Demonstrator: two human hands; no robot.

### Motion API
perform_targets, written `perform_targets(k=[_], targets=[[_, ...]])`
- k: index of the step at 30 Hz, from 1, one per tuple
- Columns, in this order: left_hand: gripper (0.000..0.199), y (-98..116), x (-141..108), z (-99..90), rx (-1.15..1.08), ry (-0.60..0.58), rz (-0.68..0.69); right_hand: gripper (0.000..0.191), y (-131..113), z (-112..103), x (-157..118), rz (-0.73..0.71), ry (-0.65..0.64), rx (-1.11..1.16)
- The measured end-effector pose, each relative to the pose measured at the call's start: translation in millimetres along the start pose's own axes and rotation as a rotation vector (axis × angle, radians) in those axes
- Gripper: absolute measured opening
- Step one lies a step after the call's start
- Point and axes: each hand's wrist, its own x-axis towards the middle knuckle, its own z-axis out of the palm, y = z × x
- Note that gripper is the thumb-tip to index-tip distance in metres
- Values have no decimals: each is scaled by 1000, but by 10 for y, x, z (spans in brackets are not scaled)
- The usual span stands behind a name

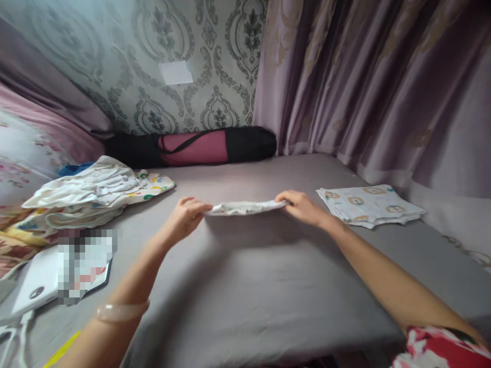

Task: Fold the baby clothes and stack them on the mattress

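A white cloth point(245, 207), seen nearly edge-on as a narrow band, is stretched between my two hands above the grey sheet point(276, 286). My left hand point(187, 214) pinches its left end, and my right hand point(299, 205) grips the right end. Just right of my right hand lies a flat folded stack of printed white cloth point(368, 202) with tan and green figures. To the left of my left hand is a loose pile of white and patterned cloths point(92, 186). How the held cloth is folded cannot be made out.
A black and maroon long bag point(195, 147) lies against the patterned wall at the back. Purple curtains point(318, 76) hang on the right. At the lower left are a white device point(36, 281), a cable point(23, 337) and a yellow strip point(63, 350).
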Motion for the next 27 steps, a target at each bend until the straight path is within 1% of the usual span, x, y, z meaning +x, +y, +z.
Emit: perform_targets(k=[3,5,7,10,13,15,16,19,21,24,27], targets=[[34,111,-383,276,36,-62,88,31,17,268,-353,-99,-68,-77],[37,176,-548,382,44,-106,92,34,-6,383,-521,-112,-107,-128],[40,226,-631,419,54,-153,58,38,-50,429,-629,-101,-138,-169],[44,282,-651,376,58,-233,0,46,-131,403,-702,-64,-175,-210],[41,325,-603,297,-5,-302,-57,47,-202,366,-660,4,-194,-222],[34,346,-537,277,-37,-269,-135,43,-239,388,-553,58,-167,-224],[32,355,-495,285,-34,-225,-184,43,-256,418,-479,82,-137,-232],[35,375,-365,381,24,-94,-308,46,-299,561,-223,128,-63,-275],[38,377,-311,481,65,-63,-347,54,-306,668,-84,151,-75,-300],[42,356,-320,618,114,-87,-367,63,-239,801,2,192,-125,-327],[46,311,-398,689,129,-142,-384,68,-102,894,-29,270,-174,-355]])
